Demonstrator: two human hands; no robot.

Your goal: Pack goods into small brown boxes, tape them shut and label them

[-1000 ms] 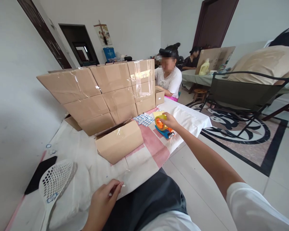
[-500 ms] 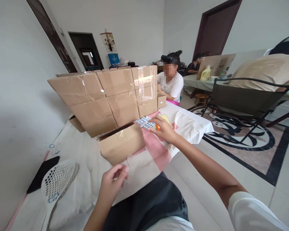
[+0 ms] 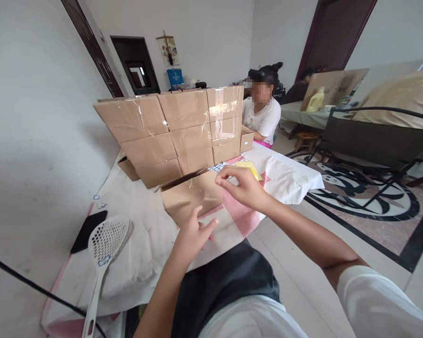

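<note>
My left hand [image 3: 193,234] is above the near edge of the table, its thumb and fingers apart and holding nothing I can see. Just beyond it lies a low cardboard box [image 3: 186,197] with its opening facing away from me. My right hand [image 3: 245,185] hovers by the right end of that box, thumb and fingertips brought together in a pinch. Whatever is between those fingertips, if anything, is too small or hidden. Behind the right hand lie a blue-and-white checked piece [image 3: 216,167], partly covered, and a yellow card [image 3: 249,168].
A wall of taped cardboard boxes [image 3: 172,131] stands across the table. To the left are a white slotted skimmer [image 3: 109,237] and a black flat object [image 3: 89,231]. A person [image 3: 262,110] sits beyond the boxes. A folding chair [image 3: 377,145] stands at the right.
My right hand has drawn back from the checked piece towards the box's right end. My left hand has come up to the box and its fingers have spread. The view has shifted.
</note>
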